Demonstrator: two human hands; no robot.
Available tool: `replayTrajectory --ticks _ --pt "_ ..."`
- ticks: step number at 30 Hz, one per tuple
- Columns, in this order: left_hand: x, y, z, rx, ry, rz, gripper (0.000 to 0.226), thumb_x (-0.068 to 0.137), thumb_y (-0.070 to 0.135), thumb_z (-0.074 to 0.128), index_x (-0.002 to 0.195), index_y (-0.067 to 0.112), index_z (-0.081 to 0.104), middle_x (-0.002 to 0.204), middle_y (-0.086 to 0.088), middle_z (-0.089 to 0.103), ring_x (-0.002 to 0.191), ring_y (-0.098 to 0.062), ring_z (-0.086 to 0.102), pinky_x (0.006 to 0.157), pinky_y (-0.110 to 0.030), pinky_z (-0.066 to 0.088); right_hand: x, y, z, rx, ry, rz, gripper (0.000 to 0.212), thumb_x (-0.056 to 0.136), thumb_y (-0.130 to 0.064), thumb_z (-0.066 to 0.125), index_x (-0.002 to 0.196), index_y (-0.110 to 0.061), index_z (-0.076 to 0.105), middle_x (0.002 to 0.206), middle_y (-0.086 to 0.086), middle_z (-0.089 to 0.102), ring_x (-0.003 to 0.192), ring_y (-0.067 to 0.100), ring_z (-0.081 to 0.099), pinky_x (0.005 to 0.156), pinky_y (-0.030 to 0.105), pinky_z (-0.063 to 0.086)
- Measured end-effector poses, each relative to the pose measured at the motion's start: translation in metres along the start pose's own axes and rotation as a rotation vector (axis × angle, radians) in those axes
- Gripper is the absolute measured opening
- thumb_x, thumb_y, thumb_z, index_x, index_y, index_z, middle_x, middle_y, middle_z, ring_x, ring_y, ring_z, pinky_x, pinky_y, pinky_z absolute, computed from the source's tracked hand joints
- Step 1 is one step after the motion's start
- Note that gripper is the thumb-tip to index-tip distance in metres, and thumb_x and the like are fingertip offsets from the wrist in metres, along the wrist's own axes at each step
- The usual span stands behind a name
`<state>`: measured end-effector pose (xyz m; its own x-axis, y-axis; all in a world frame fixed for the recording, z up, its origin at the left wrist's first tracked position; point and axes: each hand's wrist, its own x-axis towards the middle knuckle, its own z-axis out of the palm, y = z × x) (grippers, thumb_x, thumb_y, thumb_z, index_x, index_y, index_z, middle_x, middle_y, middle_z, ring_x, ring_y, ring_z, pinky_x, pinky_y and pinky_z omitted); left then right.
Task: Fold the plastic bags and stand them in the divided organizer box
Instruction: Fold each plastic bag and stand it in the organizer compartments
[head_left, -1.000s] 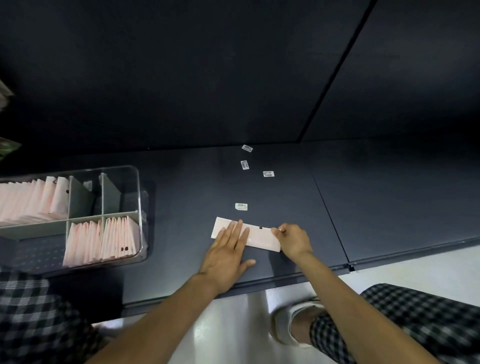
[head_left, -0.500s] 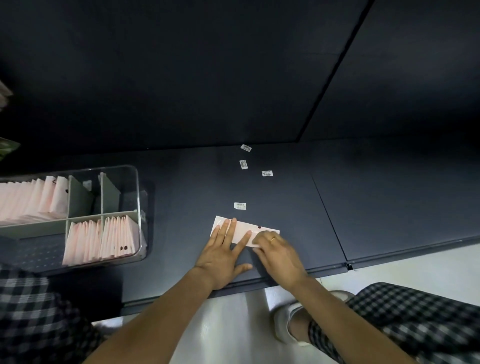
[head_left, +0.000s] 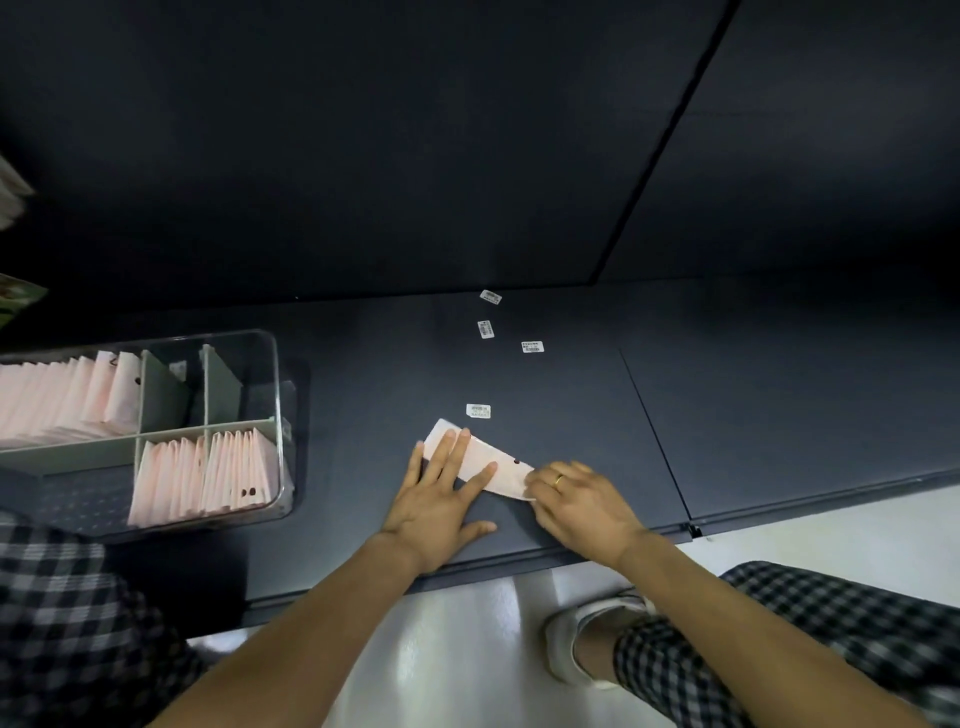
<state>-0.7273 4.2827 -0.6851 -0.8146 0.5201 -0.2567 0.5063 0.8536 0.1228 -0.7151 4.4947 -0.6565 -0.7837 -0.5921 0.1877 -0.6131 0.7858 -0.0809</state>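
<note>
A pale pink plastic bag (head_left: 501, 464), folded into a narrow strip with its right end turned over, lies flat on the dark shelf (head_left: 363, 395). My left hand (head_left: 441, 499) presses it down with straight, spread fingers on its left half. My right hand (head_left: 576, 499), a ring on one finger, lies over the strip's right end; its fingertips are hidden, so the grip is unclear. The clear divided organizer box (head_left: 280, 415) stands at the left. Several folded pink bags (head_left: 208, 473) stand upright in its near compartments and more fill the far left one.
Several small white barcode labels (head_left: 478, 410) lie on the shelf beyond the bag. A seam (head_left: 654, 441) runs down the shelf to the right. The shelf's front edge is just below my wrists; checked trousers and a white shoe (head_left: 571, 639) are over the pale floor.
My right hand slid left from the strip's right tip onto the bag, turning that end over. The strip now looks shorter. My left hand stayed pressing.
</note>
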Motion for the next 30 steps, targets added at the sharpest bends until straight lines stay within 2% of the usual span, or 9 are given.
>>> replayTrajectory --ticks 2,4,5,9,12,15,20,24,30 --pt "-0.007 0.002 -0.008 0.016 0.142 0.018 0.062 0.084 0.063 0.051 0.139 0.035 0.043 0.157 -0.011 0.020 0.142 -0.033 0.023 0.116 -0.048 0.018 0.002 -0.014 -0.003 0.056 0.001 -0.037 0.013 0.064 -0.013 0.077 0.075 -0.013 0.070 0.079 -0.002 0.071 0.071 0.018 0.067 0.064 0.024 0.054" --pt "-0.013 0.006 -0.008 -0.005 0.297 0.041 0.046 0.068 0.057 0.073 0.108 0.034 0.070 0.123 -0.002 0.063 0.106 -0.025 0.060 0.090 -0.033 0.049 0.005 -0.034 -0.003 0.109 0.031 -0.050 0.003 0.072 -0.014 0.071 0.074 -0.014 0.069 0.079 -0.003 0.071 0.072 0.017 0.067 0.064 0.025 0.054" --pt "-0.017 0.008 -0.006 -0.045 0.379 0.062 0.039 0.063 0.051 0.079 0.098 0.034 0.074 0.104 0.004 0.068 0.092 -0.019 0.062 0.076 -0.025 0.051 0.007 -0.044 -0.001 0.134 0.052 -0.043 0.004 0.076 -0.016 0.066 0.074 -0.015 0.069 0.077 -0.004 0.071 0.071 0.016 0.067 0.063 0.025 0.053" --pt "-0.031 0.007 0.010 -0.204 0.506 0.086 0.020 0.066 0.023 0.075 0.086 0.025 0.075 0.076 0.006 0.063 0.080 -0.012 0.043 0.060 -0.022 0.046 0.004 -0.071 0.003 0.276 0.045 0.021 0.012 0.082 -0.025 0.062 0.079 -0.015 0.067 0.080 -0.004 0.070 0.074 0.016 0.066 0.061 0.023 0.051" --pt "-0.040 0.006 0.011 -0.279 0.427 0.060 0.041 0.050 0.018 0.091 0.089 0.024 0.076 0.078 0.008 0.065 0.076 -0.014 0.060 0.060 -0.017 0.051 -0.005 -0.067 0.010 0.371 -0.161 0.127 0.031 0.079 -0.032 0.070 0.105 -0.014 0.063 0.105 -0.002 0.066 0.101 0.017 0.058 0.084 0.026 0.045" --pt "-0.044 0.005 0.008 -0.419 0.393 0.018 0.040 0.058 -0.002 0.084 0.092 0.019 0.077 0.084 0.004 0.068 0.075 -0.017 0.064 0.061 -0.018 0.052 -0.009 -0.055 0.017 0.432 -0.272 0.304 0.044 0.080 -0.014 0.061 0.123 -0.020 0.056 0.119 -0.003 0.059 0.117 0.016 0.045 0.096 0.023 0.033" --pt "-0.038 0.008 0.004 -0.722 0.346 -0.223 0.012 0.087 0.011 0.065 0.095 0.009 0.074 0.092 -0.004 0.071 0.087 -0.026 0.057 0.079 -0.036 0.046 0.012 -0.052 0.017 0.671 -0.120 0.602 0.021 0.084 -0.011 0.066 0.104 -0.016 0.072 0.076 -0.021 0.058 0.091 0.022 0.057 0.072 0.011 0.037" --pt "-0.028 0.010 0.000 -0.904 0.363 -0.501 0.018 0.085 0.013 0.068 0.103 0.014 0.067 0.081 -0.001 0.067 0.082 -0.022 0.060 0.075 -0.032 0.048 0.031 -0.050 0.023 0.840 -0.166 0.880 0.016 0.085 -0.018 0.067 0.094 -0.005 0.071 0.077 0.008 0.069 0.078 0.021 0.064 0.069 0.029 0.045" --pt "-0.024 0.012 0.001 -0.963 0.367 -0.603 0.021 0.086 0.011 0.066 0.104 0.012 0.055 0.077 0.000 0.068 0.079 -0.022 0.063 0.073 -0.032 0.047 0.052 -0.046 0.023 0.476 -0.320 0.779 0.045 0.096 -0.035 0.050 0.058 -0.018 0.032 0.085 0.018 0.064 0.078 0.032 0.053 0.062 0.036 0.036"
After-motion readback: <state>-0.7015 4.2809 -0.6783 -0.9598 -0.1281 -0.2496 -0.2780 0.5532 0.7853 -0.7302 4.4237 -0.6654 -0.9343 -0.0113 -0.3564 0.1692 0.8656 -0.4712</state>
